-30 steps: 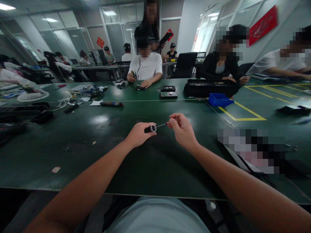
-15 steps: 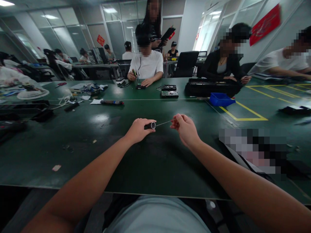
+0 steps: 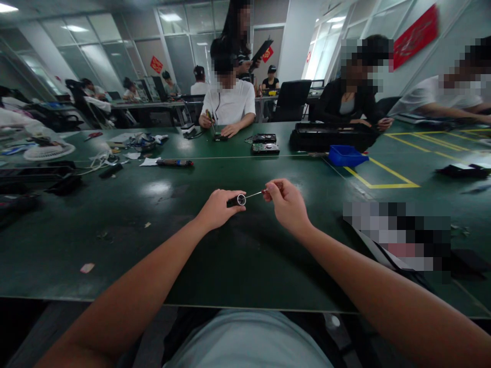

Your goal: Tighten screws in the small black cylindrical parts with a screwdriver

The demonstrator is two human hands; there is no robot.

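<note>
A green counter (image 3: 215, 271) stretches beneath the left grip (image 3: 215, 209). Far beyond that grip stand a black chair (image 3: 292, 99) and glass partitions (image 3: 197, 23), a ceiling lamp (image 3: 6, 8) shining high to its left.

The screwdriver (image 3: 261, 192) bars the gap between the tube (image 3: 235, 201) in the left hand (image 3: 218, 208) and the right hand (image 3: 287, 203). Open surface (image 3: 247, 273) lies between the forearms (image 3: 153, 268) and beyond the hands, up to the drive (image 3: 265, 148) and bin (image 3: 347, 156); a blurred object (image 3: 399, 236) blocks beside the right forearm.
</note>
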